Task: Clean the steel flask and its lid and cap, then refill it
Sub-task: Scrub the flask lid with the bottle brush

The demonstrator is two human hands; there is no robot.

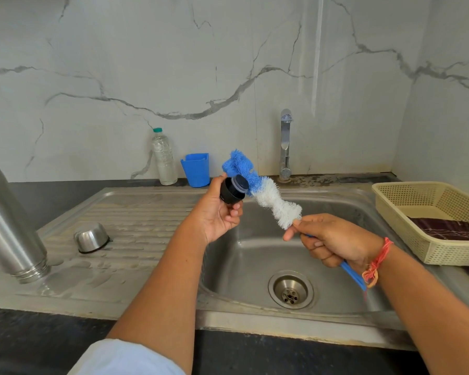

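Gripping two things at once: left hand (pixel 219 212) is clamping the black lid (pixel 233 188) between thumb and fingers, its grey-blue plug end pointing toward 2 o'clock; right hand (pixel 333 240) is clenching the blue handle of the bottle brush (pixel 266 194), handle tail sticking out past my wrist toward 5 o'clock. I'm wearing an orange thread band (pixel 377 265) on that wrist.

Brush head is angling up toward 11 o'clock, white bristles near my fingers, blue bristles at the tip, the blue part touching the lid's plug end. Both are hanging over the sink basin (pixel 255 266), drain (pixel 290 289) sitting below at 6 o'clock from the brush.

Steel flask (pixel 10 226) is standing mouth-down on the wet drainboard (pixel 136 217) at 9 o'clock, leaning in frame. Steel cap (pixel 91 237) is lying upside down on the drainboard, between flask and left hand.

At 3 o'clock a cream plastic basket (pixel 428 212) is holding a dark cloth (pixel 450 228).

Far side, against the marble wall: tap (pixel 285 144) at 12 o'clock, blue cup (pixel 196 169) and clear water bottle (pixel 164 158) at 11 o'clock, just beside each other.
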